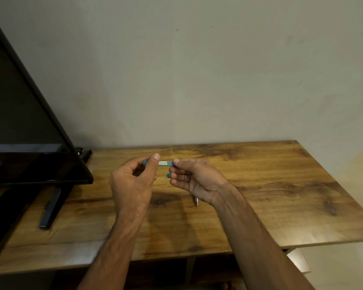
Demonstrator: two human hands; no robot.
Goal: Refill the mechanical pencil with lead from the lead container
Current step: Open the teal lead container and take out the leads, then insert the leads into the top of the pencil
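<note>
The lead container (163, 163) is a small teal case with a white label, held level above the table. My left hand (132, 185) pinches its left end between thumb and fingers. The thumb and forefinger of my right hand (197, 181) touch its right end. The mechanical pencil is tucked in my right palm. Only its metal tip (196, 202) shows below the hand, and a small teal end (168, 175) shows by the curled fingers. Whether the container is open, I cannot tell.
The wooden table (270, 185) stands against a plain wall. A black television (26, 132) on slanted black feet (51, 206) fills the left side. The table's right edge and front edge are close, with a pale floor beyond on the right.
</note>
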